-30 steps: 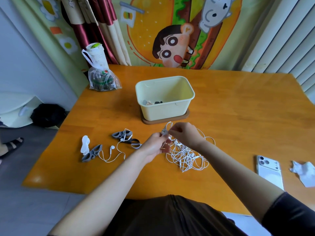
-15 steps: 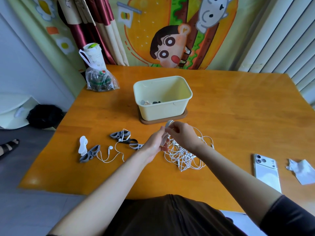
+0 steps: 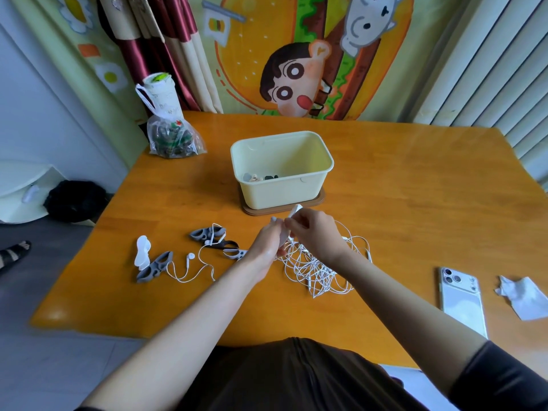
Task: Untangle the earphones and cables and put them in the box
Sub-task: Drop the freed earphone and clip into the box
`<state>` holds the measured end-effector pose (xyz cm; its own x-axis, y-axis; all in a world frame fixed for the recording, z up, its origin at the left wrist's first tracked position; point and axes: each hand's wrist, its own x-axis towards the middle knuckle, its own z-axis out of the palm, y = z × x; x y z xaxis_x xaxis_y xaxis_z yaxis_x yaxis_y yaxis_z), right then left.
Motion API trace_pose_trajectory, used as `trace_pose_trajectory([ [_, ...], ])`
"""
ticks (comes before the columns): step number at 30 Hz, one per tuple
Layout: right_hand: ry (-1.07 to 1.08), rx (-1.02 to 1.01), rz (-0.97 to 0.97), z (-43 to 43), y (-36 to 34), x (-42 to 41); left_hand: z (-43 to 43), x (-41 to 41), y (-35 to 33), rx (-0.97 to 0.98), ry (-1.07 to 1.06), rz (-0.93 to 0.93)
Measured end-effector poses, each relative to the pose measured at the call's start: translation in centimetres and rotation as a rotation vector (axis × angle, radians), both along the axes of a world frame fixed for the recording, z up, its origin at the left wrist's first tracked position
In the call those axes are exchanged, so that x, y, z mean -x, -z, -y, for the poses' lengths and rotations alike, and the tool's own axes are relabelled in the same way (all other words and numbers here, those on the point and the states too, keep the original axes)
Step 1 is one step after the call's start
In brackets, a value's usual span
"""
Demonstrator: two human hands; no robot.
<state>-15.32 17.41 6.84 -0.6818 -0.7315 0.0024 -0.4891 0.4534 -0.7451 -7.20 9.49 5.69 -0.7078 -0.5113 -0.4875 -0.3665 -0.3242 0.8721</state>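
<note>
Nearest to me, on the table (image 3: 415,203) just in front of the box (image 3: 284,188), lies the tangle (image 3: 317,268) of thin white cable, a loose heap with many crossing loops. My hands work right above its far edge, close to the box's front wall. My left hand (image 3: 268,244) is curled round strands coming up out of the heap, and my right hand (image 3: 314,232) pinches a small white piece (image 3: 295,209) at the end of a lead, lifted above the knuckles. I judge the step to be freeing one lead from the rest. To do it well I would anchor the heap with the left and feed the pinched end back through each loop, without hauling, since a hard pull would likely tighten the knots. Left of the box's front, a loose earphone (image 3: 189,258) and several grey winders (image 3: 155,266) lie apart from the heap, not yet packed. The box itself is cream, open-topped, upright on a brown mat (image 3: 320,200). In its near-left corner sit a few small grey, tan and dark bits, too small to name, and the rest of its floor looks bare. Beyond the box to the left, a knotted clear plastic bag (image 3: 173,140) holds dark and green items.
</note>
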Motion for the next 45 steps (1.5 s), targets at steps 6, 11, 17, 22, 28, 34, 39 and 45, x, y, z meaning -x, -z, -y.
trace_pose_trajectory([
  [6, 0.021, 0.049, 0.044, 0.1, -0.2, 0.2, 0.1, -0.3, -0.3, -0.219, 0.032, -0.112],
  [11, 0.009, -0.001, 0.068, -0.4, -0.9, 0.3, 0.4, -0.1, -0.4, -0.278, -0.040, -0.138],
  [17, 0.026, 0.005, 0.112, -0.5, -1.1, 0.3, 0.3, 0.1, -0.7, -0.317, -0.119, -0.152],
  [22, 0.031, 0.007, 0.125, -0.4, -0.9, 0.5, 0.4, 0.1, -0.9, -0.351, -0.123, -0.146],
  [28, 0.003, 0.016, 0.116, -0.5, -0.7, 0.2, 0.3, -0.1, -0.6, -0.271, -0.123, -0.101],
  [34, -0.030, 0.030, 0.105, -0.2, -0.8, 0.0, 0.9, -0.1, -0.6, -0.242, -0.130, -0.096],
  [39, -0.023, -0.014, 0.102, 0.2, -0.7, 0.0, 0.9, -0.4, -0.5, -0.330, -0.065, -0.154],
  [45, -0.016, 0.064, 0.222, 0.2, -1.0, -0.1, 1.1, -0.7, -0.1, -0.396, -0.045, -0.190],
])
